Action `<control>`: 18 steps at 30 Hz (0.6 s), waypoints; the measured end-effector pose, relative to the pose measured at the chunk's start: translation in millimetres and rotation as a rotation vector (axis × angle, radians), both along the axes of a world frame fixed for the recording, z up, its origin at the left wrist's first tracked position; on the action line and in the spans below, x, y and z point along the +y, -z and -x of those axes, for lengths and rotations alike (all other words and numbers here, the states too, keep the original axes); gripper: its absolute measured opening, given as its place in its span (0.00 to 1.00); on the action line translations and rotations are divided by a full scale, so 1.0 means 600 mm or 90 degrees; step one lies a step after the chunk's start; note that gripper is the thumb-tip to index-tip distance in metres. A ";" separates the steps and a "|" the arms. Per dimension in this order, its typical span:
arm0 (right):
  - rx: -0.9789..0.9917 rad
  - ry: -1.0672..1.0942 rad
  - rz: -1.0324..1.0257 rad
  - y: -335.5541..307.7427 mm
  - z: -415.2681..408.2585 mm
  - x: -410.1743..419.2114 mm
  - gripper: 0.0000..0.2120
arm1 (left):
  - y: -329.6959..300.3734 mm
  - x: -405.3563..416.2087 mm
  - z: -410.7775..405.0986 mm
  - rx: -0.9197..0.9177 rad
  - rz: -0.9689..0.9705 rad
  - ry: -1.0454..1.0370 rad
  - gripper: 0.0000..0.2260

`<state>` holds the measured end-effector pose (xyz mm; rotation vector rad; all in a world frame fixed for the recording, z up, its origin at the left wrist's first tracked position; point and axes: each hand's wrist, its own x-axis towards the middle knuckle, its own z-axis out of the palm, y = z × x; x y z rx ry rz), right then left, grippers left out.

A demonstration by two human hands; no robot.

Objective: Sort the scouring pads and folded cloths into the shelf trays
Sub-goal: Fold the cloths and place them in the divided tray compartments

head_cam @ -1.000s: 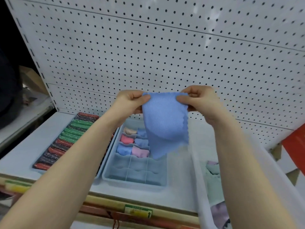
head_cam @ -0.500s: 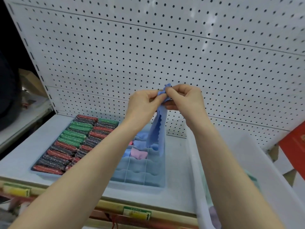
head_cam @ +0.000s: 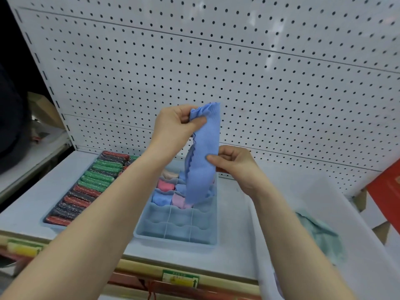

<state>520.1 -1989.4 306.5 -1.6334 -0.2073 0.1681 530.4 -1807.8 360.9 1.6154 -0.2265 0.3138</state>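
A blue cloth (head_cam: 202,152) hangs folded lengthwise in front of the pegboard. My left hand (head_cam: 173,128) pinches its top end, and my right hand (head_cam: 233,164) pinches its right edge lower down. Below it sits a pale blue divided tray (head_cam: 179,232) with rolled cloths in pink, blue and cream (head_cam: 165,186) in its far compartments; the near compartments hold nothing. To the left, a flat tray (head_cam: 46,220) is packed with red, green and dark scouring pads (head_cam: 95,178).
A white bin (head_cam: 357,224) at the right holds a teal cloth (head_cam: 322,234). White pegboard (head_cam: 238,61) backs the shelf. A price rail with a green label (head_cam: 180,279) runs along the shelf's front edge. A red object (head_cam: 387,189) stands far right.
The cloth, spread wide a second ago, was folded in half as both hands met at the top. Since then my right hand has slid down its edge while my left keeps the top.
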 end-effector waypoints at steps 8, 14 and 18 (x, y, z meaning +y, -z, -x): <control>0.072 0.070 -0.009 0.002 0.005 -0.005 0.04 | 0.108 0.005 0.003 0.362 0.017 0.142 0.13; 0.115 0.105 -0.004 0.008 0.003 -0.009 0.09 | 0.138 -0.007 -0.006 0.338 0.114 0.115 0.10; -0.012 0.069 -0.059 -0.011 -0.004 -0.015 0.09 | 0.110 -0.010 -0.009 0.187 0.118 0.080 0.11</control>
